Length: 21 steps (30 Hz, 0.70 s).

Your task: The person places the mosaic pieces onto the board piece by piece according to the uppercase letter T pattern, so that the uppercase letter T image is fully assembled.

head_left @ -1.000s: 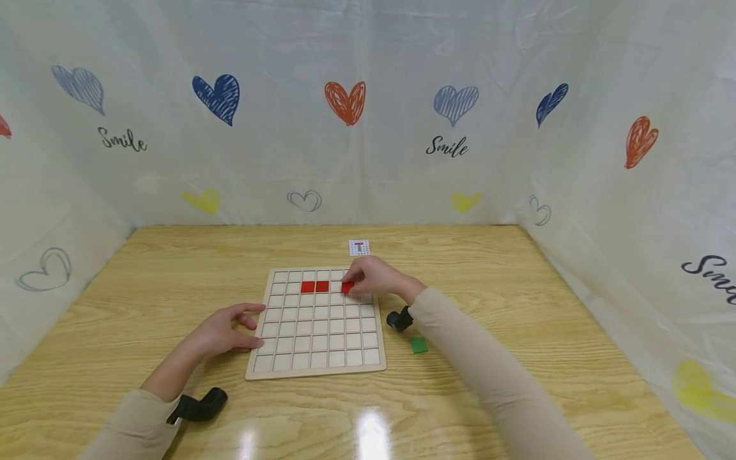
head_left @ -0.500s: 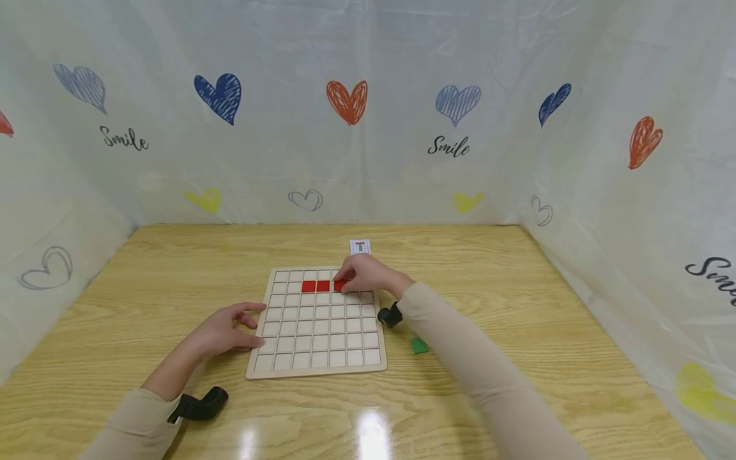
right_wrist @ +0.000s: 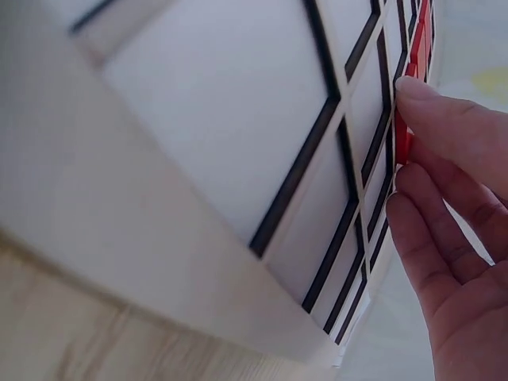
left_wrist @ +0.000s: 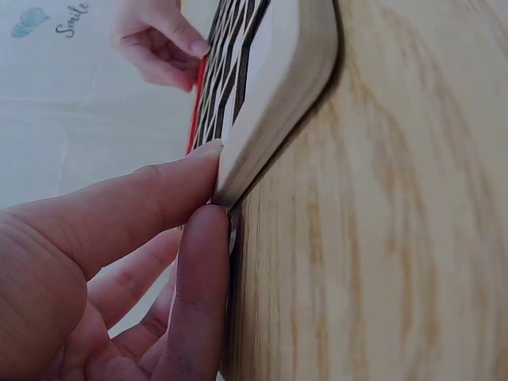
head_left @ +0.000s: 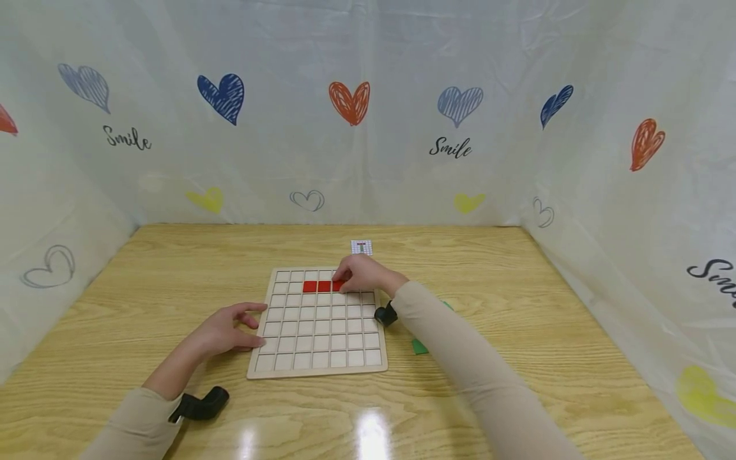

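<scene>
A wooden grid board lies on the table, its squares pale and bordered by grooves. Two red square tiles sit side by side in its second row from the back. My right hand pinches a third red tile between thumb and fingers, just right of those two. Part of that tile is hidden behind the fingers in the head view. At the board's left edge, my left hand rests with fingers spread, and its fingertips touch the rim.
Behind the board lies a small card printed with a red and green T pattern. A green tile lies right of the board, partly under the right forearm; another green edge shows beyond it. A patterned curtain surrounds the table.
My right hand has moved slightly left with its red tile, closing the gap to the other two red tiles. My left hand has stayed at the board's edge.
</scene>
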Motion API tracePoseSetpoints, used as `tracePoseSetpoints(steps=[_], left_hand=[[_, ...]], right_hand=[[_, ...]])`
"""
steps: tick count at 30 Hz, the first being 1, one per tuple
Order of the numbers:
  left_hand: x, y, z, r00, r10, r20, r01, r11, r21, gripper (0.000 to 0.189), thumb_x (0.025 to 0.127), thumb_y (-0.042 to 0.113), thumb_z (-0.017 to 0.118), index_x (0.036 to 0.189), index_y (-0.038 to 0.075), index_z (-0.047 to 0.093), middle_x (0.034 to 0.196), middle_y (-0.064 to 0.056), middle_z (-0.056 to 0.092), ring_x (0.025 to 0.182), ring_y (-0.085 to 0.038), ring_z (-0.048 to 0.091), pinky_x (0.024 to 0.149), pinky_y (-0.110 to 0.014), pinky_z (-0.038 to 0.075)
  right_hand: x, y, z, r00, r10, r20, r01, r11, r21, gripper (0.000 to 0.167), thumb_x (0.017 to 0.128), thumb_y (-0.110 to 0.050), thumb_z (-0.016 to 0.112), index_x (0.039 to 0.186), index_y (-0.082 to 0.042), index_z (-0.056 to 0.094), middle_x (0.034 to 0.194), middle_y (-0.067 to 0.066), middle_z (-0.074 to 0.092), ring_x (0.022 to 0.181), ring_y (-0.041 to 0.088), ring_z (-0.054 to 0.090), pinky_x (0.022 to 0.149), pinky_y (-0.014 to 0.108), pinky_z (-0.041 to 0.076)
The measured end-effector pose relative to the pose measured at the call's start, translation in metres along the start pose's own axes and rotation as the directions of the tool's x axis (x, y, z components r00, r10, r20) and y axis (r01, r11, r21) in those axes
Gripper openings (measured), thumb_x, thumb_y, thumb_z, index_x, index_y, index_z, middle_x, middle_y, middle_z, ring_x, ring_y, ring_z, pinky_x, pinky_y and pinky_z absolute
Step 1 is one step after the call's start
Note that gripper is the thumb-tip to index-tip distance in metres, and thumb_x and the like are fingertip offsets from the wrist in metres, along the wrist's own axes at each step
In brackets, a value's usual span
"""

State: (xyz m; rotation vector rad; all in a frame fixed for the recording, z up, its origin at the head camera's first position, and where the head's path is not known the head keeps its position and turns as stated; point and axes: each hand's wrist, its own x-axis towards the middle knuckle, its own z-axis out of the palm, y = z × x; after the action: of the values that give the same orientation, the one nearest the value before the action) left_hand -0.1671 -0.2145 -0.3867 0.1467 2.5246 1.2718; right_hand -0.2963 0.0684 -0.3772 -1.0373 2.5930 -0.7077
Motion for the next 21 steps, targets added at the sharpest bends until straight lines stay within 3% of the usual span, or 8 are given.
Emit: tracePoseSetpoints(steps=[10,16,21], left_hand=[[0.001,0.001,0.002,1.000,0.002,0.003,-0.002,1.000,-0.002,0.072,0.072,0.013,0.081,0.133,-0.003,0.045,0.094,-0.011,0.052,0.074,-0.020,0.047,0.060,-0.029,0.044],[0.001,0.001,0.002,1.000,-0.003,-0.002,0.003,1.000,-0.007,0.072,0.072,0.011,0.080,0.132,-0.004,0.045,0.094,-0.011,0.051,0.072,-0.019,0.048,0.059,-0.029,0.045],[0.000,0.000,0.002,1.000,-0.007,-0.005,0.007,1.000,-0.015,0.072,0.072,0.009,0.080,0.132,-0.004,0.045,0.094,-0.011,0.051,0.071,-0.019,0.048,0.058,-0.029,0.046]], right_hand=[[-0.011,0.004,-0.007,0.999,-0.041,-0.022,0.041,0.999,-0.014,0.024,0.079,-0.008,0.074,0.103,-0.007,0.071,0.095,0.001,0.062,0.088,0.012,0.056,0.078,0.021,0.044],[-0.025,0.009,-0.011,0.994,-0.109,-0.007,0.109,0.994,-0.006,0.023,0.081,-0.005,0.071,0.104,-0.005,0.071,0.094,0.001,0.061,0.087,0.011,0.056,0.078,0.021,0.044],[-0.039,0.008,-0.012,0.994,-0.112,0.014,0.111,0.993,0.034,0.024,0.080,-0.003,0.072,0.103,-0.004,0.071,0.095,0.002,0.062,0.086,0.011,0.055,0.078,0.022,0.044]])
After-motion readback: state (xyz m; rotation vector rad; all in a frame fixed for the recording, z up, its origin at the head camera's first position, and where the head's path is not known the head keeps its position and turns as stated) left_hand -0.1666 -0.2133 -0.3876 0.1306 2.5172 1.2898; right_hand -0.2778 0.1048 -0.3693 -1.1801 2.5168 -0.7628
